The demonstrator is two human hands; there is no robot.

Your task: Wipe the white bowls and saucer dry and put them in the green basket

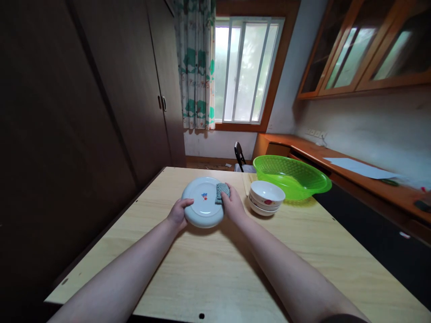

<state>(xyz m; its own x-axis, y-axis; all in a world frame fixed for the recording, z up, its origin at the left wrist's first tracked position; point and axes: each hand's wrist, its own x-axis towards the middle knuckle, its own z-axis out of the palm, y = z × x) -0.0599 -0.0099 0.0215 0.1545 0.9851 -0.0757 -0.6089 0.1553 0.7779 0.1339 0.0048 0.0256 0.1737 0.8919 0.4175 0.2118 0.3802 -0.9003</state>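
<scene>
A white plate with a small blue and red mark in its middle is held above the table, its underside apparently facing me. My left hand grips the plate's left rim, thumb on the near face and fingers behind it. My right hand is closed on a folded grey-green cloth, which it presses against the plate's right edge. To the right of that hand stands a stack of white bowls with a red floral pattern. The fingers behind the plate are hidden.
A green plastic basket stands at the table's far right corner, behind the bowls. Light wooden chopsticks lie beside the bowls on the pale wooden table. Beyond the table are a chair and a brown desk; a dark wardrobe flanks the left.
</scene>
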